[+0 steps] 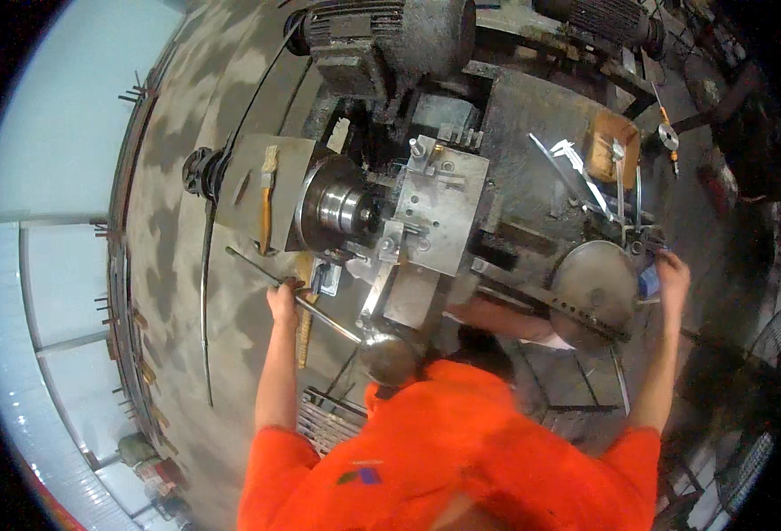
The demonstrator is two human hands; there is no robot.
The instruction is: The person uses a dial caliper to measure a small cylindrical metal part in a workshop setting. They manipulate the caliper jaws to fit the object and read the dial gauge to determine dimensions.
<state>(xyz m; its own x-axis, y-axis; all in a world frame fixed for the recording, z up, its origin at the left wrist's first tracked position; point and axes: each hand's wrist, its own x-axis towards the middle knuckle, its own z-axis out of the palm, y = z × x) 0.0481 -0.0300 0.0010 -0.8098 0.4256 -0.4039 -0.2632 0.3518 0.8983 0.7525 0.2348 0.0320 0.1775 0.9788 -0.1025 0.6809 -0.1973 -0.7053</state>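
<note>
My left hand (282, 301) is closed around a long metal lever (330, 323), which slants down to a round hub by my body. Out to the right, my right hand (674, 276) has its fingers curled beside a small blue item (649, 281); what they grip is too small to make out. Left of that hand stands a large grey disc (592, 288). Between my arms is a lathe, with a shiny round workpiece (342, 209) at its spindle. A flat steel tool block (444, 211) with bolts sits just right of the workpiece.
A brush (268, 195) with a yellow handle lies on the headstock cover. At the right are calipers (576, 164), a brown box (605, 146) and wrenches (638, 199). A big motor (390, 44) stands at the back. A long rod (204, 310) runs along the left.
</note>
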